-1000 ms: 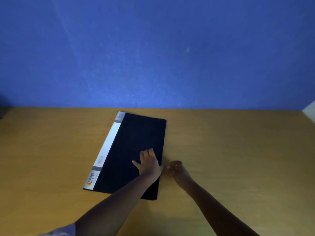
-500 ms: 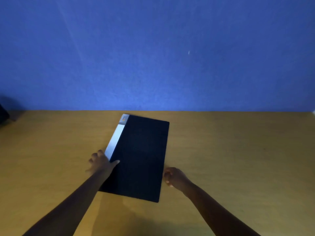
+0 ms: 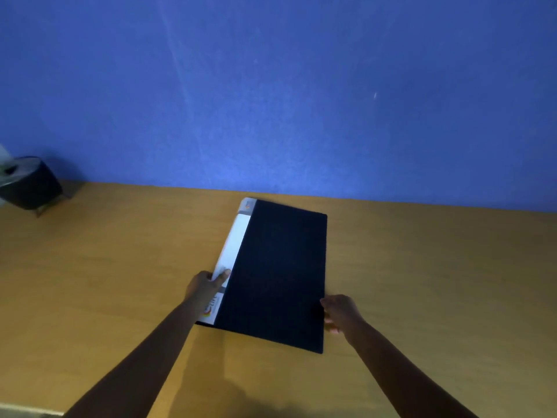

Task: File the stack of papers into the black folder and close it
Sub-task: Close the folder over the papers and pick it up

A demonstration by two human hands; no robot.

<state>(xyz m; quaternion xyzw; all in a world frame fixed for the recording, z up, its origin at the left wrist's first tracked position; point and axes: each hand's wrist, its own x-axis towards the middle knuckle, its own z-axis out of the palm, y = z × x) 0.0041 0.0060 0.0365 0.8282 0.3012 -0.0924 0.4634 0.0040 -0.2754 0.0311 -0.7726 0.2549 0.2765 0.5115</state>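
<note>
The black folder (image 3: 280, 276) lies shut on the wooden table (image 3: 422, 282), with its white spine strip along the left edge. My left hand (image 3: 206, 286) grips that spine near its lower part, thumb on top of the white strip. On the opposite side, my right hand (image 3: 340, 313) holds the folder's right edge near the bottom corner. No loose papers show; whatever is inside the folder is hidden.
A dark round object on thin legs (image 3: 30, 185) stands at the far left by the blue wall (image 3: 271, 86). The table's near edge shows at the bottom left.
My left hand moved from the cover's right part to the spine and took hold of it. My right hand opened from a fist and closed on the right edge.
</note>
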